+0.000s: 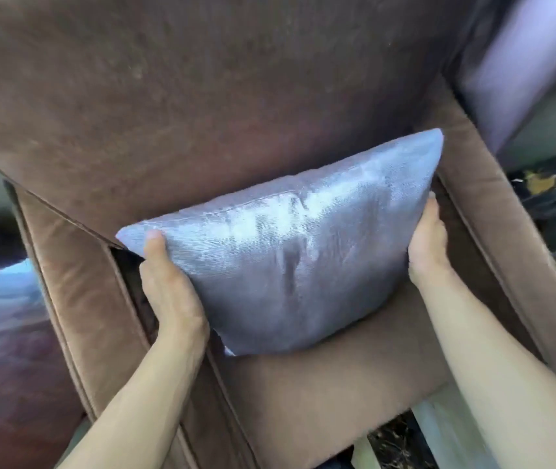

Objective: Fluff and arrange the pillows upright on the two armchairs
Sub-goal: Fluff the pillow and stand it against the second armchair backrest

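**Two hands set a silver-blue pillow against a brown armchair's back**

We hold the pillow (290, 252) by its two short sides, the left hand (168, 292) closed on one edge with the thumb over the front face near the upper corner, the right hand (427, 245) pressed flat against the opposite edge. Between our grips the pillow stands nearly upright, tilted with its right corner higher, its lower edge resting on the seat cushion (320, 384) and its back touching the backrest (202, 96) of the armchair (77, 299).

We judge the pillow light and soft: its sheeny cover dents and creases under slight pressure and looks slippery, so holding it at the side seams, as now, seems the surest grip for squeezing and plumping.

Just outside each grip rise the chair's padded arms, which leave little room for the wrists. Beyond the left grip, a second shiny cushion (2, 316) lies on a dark seat, blurred. Beyond the right grip sits a purple upholstered shape (520, 62) and a dark patterned item (554, 211) we cannot identify.
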Motion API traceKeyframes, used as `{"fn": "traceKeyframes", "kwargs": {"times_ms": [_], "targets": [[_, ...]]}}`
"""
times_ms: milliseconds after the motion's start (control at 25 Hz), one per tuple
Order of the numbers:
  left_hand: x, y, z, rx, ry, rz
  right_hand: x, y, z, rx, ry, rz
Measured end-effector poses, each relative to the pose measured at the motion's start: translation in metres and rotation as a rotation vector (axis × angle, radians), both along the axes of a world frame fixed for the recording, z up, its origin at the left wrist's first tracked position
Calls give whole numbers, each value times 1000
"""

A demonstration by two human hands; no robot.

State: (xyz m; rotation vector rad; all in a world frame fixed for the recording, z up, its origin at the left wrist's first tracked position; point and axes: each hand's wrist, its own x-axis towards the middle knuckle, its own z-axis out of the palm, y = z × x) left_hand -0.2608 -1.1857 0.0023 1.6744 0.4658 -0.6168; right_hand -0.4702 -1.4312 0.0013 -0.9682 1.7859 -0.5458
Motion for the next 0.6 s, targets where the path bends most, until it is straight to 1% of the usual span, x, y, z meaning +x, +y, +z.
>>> {"fn": "traceKeyframes", "kwargs": {"times_ms": [40, 80, 120, 160, 200, 240, 280, 360, 400, 440, 520, 560, 600], "targets": [[5, -4, 13, -37, -62, -4, 15, -11, 15, -61, -65, -50], [8, -6, 22, -53, -115, -24, 32, -14, 29, -145, -73, -76], [11, -7, 28, -57, -145, -48, 48, -9, 42, -276, -27, -69], [13, -6, 32, -44, -163, -76, 65, 5, 54, -445, 79, 4], [14, -5, 33, -23, -174, -100, 84, 25, 63, -654, 147, 148], [15, -4, 33, -4, -189, -121, 107, 50, 66, -843, 145, 381], [16, -2, 32, 11, -209, -134, 131, 80, 67, -948, 130, 652], [17, 2, 30, 20, -234, -135, 169, 141, 53, -989, 180, 1121], [18, 5, 29, 20, -232, -128, 181, 163, 44, -1008, 256, 1287], [20, 7, 27, 32, -234, -120, 186, 170, 34, -1024, 339, 1421], [29, 13, 21, 87, -287, -156, 173, 141, 31, -1072, 442, 1622], [34, 17, 19, 109, -319, -190, 159, 109, 34, -1100, 542, 1669], [39, 18, 18, 121, -334, -220, 141, 70, 35, -1142, 710, 1680]]}}
